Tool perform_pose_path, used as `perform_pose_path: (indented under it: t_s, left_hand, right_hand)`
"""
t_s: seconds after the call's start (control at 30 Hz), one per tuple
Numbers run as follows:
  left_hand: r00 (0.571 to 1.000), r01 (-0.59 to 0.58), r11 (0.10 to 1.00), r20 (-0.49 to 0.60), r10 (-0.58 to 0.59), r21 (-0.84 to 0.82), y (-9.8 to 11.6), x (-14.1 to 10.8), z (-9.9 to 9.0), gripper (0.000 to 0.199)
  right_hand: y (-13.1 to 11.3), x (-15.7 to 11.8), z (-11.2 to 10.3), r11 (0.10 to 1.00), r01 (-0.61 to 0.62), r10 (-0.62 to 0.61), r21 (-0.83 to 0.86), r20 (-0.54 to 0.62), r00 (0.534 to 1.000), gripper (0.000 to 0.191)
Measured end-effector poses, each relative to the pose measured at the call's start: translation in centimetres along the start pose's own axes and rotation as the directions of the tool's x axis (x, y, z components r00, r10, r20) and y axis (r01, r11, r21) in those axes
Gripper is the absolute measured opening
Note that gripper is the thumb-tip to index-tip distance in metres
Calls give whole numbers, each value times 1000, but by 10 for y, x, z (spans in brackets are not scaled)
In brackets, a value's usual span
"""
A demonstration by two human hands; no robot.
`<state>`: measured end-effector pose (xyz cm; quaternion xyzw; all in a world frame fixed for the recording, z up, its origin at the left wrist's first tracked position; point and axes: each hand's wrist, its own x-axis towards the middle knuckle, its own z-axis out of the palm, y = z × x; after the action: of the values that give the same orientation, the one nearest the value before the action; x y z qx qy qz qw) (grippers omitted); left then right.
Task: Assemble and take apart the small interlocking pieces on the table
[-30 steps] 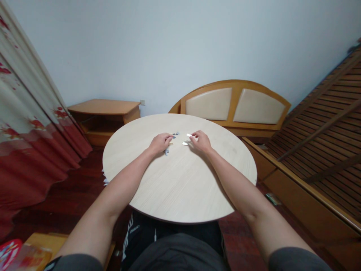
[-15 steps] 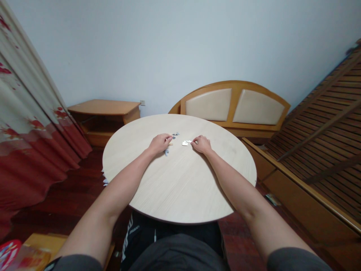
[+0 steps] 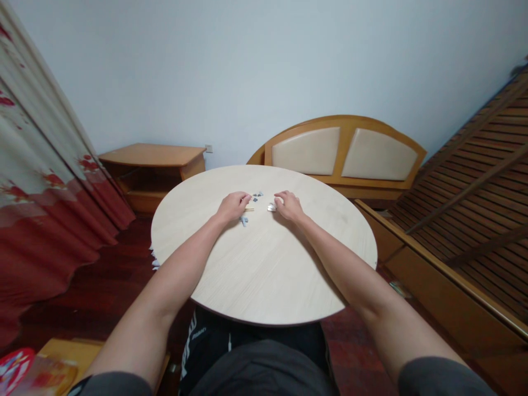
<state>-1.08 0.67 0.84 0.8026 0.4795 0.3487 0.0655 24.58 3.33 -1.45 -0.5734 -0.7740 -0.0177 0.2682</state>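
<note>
Small pieces being handled: left hand [image 3: 233, 207] by thin stick [image 3: 249, 209], right hand [image 3: 290, 208] at shiny piece [image 3: 271, 208]; hands apart, grips unclear.

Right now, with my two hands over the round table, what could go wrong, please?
The right hand is close beside the shiny pieces; a finger may push them out of place. The left hand is near the small dark pieces and the thin tan stick, so a sideways move might scatter them.
</note>
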Motion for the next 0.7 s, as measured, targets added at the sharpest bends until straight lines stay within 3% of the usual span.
perform_pose_path:
  t_s: [0.1,0.2,0.43,0.7]
  left_hand:
    - [1000,18,1000,-1,-18,-7,0,0,-1,38]
    - [1000,16,1000,6,-16,0,0,-1,-3,38]
    - [999,12,1000,29,-12,14,1,-1,-2,38]
    - [999,8,999,48,-9,36,2,-1,-2,39]
  right_hand:
    - [-21,12,8,993,115,-113,-21,96,989,40]
    - [-39,27,18,986,154,-140,-69,165,976,38]
    - [-61,56,27,987,43,-17,-154,164,986,30]
    - [-68,57,25,961,25,47,-276,250,967,37]
